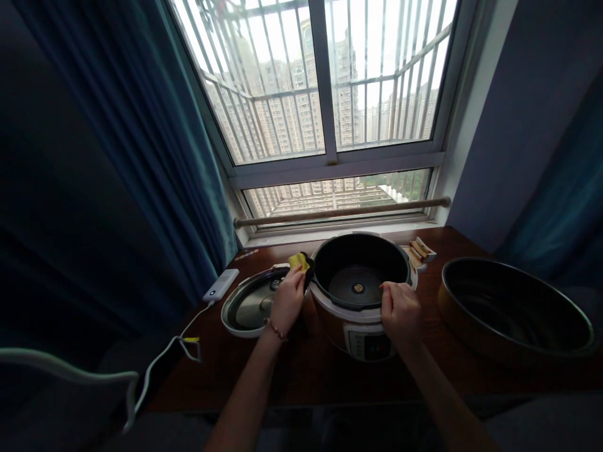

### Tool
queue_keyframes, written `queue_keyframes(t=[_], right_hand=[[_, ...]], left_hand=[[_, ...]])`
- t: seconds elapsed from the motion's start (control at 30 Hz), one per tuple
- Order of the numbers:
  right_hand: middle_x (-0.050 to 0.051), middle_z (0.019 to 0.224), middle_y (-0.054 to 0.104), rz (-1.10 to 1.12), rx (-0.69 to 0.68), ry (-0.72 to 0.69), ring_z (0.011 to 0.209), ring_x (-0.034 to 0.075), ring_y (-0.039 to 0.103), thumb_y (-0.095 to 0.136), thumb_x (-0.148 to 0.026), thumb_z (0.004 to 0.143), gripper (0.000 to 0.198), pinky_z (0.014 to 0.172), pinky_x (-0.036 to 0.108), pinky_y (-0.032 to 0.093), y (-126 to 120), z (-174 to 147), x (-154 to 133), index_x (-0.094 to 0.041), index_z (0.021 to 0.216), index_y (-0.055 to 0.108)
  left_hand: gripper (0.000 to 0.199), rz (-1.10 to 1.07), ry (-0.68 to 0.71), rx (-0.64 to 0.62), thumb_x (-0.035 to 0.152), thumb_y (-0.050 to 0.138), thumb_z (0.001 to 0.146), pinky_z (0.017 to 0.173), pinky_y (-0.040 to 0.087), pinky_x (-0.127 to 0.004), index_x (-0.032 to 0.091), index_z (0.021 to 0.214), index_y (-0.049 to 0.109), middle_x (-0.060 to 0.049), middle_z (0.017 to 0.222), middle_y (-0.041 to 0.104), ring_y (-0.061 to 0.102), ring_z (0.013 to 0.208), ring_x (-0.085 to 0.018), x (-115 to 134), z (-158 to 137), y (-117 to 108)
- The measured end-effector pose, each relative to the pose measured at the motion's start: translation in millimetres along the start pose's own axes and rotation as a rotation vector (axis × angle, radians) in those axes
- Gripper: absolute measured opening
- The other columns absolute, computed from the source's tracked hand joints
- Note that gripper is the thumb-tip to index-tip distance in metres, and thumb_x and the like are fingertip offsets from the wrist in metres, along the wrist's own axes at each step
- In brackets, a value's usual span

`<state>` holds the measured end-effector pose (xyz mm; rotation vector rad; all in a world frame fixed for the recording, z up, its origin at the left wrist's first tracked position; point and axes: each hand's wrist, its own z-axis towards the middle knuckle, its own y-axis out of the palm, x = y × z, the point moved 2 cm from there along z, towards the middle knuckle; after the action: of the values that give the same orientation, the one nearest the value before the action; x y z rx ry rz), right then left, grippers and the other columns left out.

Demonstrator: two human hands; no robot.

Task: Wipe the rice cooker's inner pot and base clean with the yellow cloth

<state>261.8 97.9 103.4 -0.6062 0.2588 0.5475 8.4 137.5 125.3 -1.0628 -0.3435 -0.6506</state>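
An electric pressure cooker stands open on the table, its dark inside bare down to a round centre piece. My left hand pinches a yellow cleaning cloth at the cooker's left edge, close to a black part there. At the front right, my right hand is closed on the cooker's rim, with the fingertips partly hidden. Left of the cooker lies its round lid, inner metal side up, partly behind my left wrist.
A large pot with a dark inside stands at the right of the wooden table. A white power bank with a cable lies at the left. Behind the cooker sits a small tray below the barred window.
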Motion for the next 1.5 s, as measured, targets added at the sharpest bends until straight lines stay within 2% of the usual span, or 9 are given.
queue_keyframes(t=[0.17,0.4,0.6,0.9,1.07,1.13,1.2,1.3,1.5], right_hand=[[0.006,0.072,0.058,-0.003,-0.001,0.011,0.074,0.019,0.052,0.038,-0.019,0.091,0.022,0.074,0.033,0.040,0,-1,0,-0.016,0.079,0.056],[0.006,0.073,0.058,0.001,0.004,0.004,0.074,0.019,0.052,0.038,-0.018,0.091,0.022,0.073,0.033,0.039,-1,0,-1,-0.015,0.079,0.056],[0.005,0.071,0.057,0.022,0.002,0.012,0.073,0.018,0.052,0.037,-0.018,0.091,0.022,0.073,0.033,0.039,-3,2,-3,-0.017,0.078,0.055],[0.003,0.065,0.058,0.129,0.019,0.060,0.069,0.017,0.053,0.036,-0.021,0.092,0.025,0.072,0.032,0.041,0,0,3,-0.018,0.076,0.055],[0.003,0.082,0.067,0.448,0.025,0.316,0.083,0.015,0.061,0.033,-0.024,0.094,0.029,0.081,0.031,0.045,-22,-4,5,-0.019,0.086,0.060],[0.003,0.093,0.068,0.500,0.052,0.360,0.091,0.015,0.061,0.033,-0.022,0.094,0.028,0.085,0.032,0.046,-37,-13,-3,-0.020,0.095,0.061],[0.004,0.105,0.065,0.501,0.056,0.261,0.100,0.016,0.059,0.037,-0.019,0.091,0.025,0.088,0.033,0.046,-49,-26,-18,-0.022,0.103,0.059],[0.005,0.117,0.060,0.429,-0.047,0.024,0.113,0.019,0.053,0.040,-0.015,0.089,0.029,0.094,0.037,0.044,-53,-45,-40,-0.022,0.112,0.055],[0.012,0.138,0.044,0.104,-0.286,-0.107,0.128,0.026,0.038,0.038,-0.030,0.091,0.048,0.106,0.050,0.026,-40,-45,-53,-0.015,0.137,0.033]], left_hand=[[0.030,0.215,0.060,0.210,0.013,0.040,0.087,0.098,0.042,-0.048,0.019,0.108,0.061,-0.011,0.122,0.057,0.051,0.114,-0.027,32,-50,14],[0.032,0.264,0.132,0.271,0.007,0.043,0.085,0.094,0.046,-0.047,0.016,0.111,0.059,-0.013,0.120,0.054,0.049,0.114,-0.028,75,-89,33],[0.036,0.228,0.136,0.339,0.005,0.043,0.085,0.096,0.044,-0.046,0.016,0.117,0.056,-0.012,0.121,0.053,0.045,0.117,-0.027,85,-106,43],[0.038,0.179,0.371,0.267,0.005,0.042,0.084,0.100,0.038,-0.039,0.016,0.116,0.060,-0.005,0.120,0.059,0.035,0.124,-0.027,136,-120,69],[0.038,0.150,0.487,0.171,0.007,0.040,0.086,0.099,0.041,-0.037,0.015,0.119,0.058,-0.003,0.122,0.060,0.041,0.121,-0.024,142,-111,70],[0.038,0.120,0.502,0.160,0.008,0.039,0.087,0.098,0.043,-0.036,0.017,0.118,0.058,-0.002,0.121,0.061,0.045,0.117,-0.022,138,-111,68],[0.036,0.066,0.481,0.136,0.011,0.039,0.089,0.095,0.045,-0.036,0.019,0.118,0.058,-0.003,0.118,0.062,0.048,0.115,-0.021,133,-112,67],[0.036,-0.068,0.408,0.099,0.015,0.040,0.090,0.097,0.045,-0.040,0.022,0.123,0.053,-0.005,0.116,0.063,0.050,0.115,-0.021,128,-114,66],[0.039,-0.403,0.229,0.105,0.020,0.037,0.091,0.101,0.043,-0.044,0.021,0.129,0.044,-0.010,0.130,0.053,0.047,0.122,-0.022,124,-111,54]])
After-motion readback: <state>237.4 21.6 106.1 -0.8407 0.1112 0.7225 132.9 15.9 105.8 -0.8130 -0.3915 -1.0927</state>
